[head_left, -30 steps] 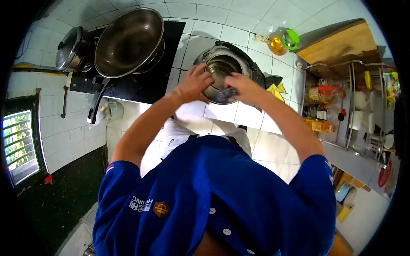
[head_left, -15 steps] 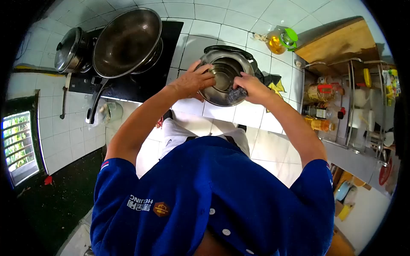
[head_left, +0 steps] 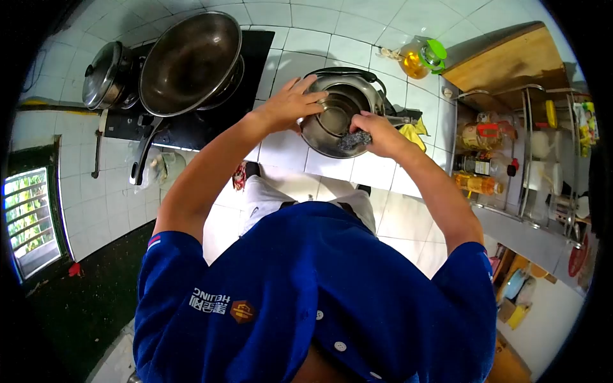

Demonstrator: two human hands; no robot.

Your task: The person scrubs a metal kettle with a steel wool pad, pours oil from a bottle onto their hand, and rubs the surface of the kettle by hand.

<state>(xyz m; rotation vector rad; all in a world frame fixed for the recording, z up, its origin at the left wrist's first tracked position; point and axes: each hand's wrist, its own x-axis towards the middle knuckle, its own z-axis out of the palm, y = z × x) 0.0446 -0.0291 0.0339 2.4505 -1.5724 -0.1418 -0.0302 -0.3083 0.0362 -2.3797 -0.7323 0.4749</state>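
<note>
A shiny steel pot stands on the white tiled counter, its inside facing up at me. At its left rim is my left hand, fingers spread across the edge and the thumb side lower down, holding the pot. My right hand is closed on a grey steel wool scrubber, which rests against the pot's near right inner wall. Part of the scrubber is hidden by my fingers. Behind the pot a black curved handle shows. A yellow cloth lies right of my right hand.
To the left, a large wok and a lidded pot sit on the black stove. A jug of yellow oil with a green lid stands at the back right. Bottles fill the metal rack at right.
My left hand has shifted slightly along the pot's left rim, with its fingers more spread. The pot seems slightly turned. My right hand keeps the scrubber at nearly the same spot.
</note>
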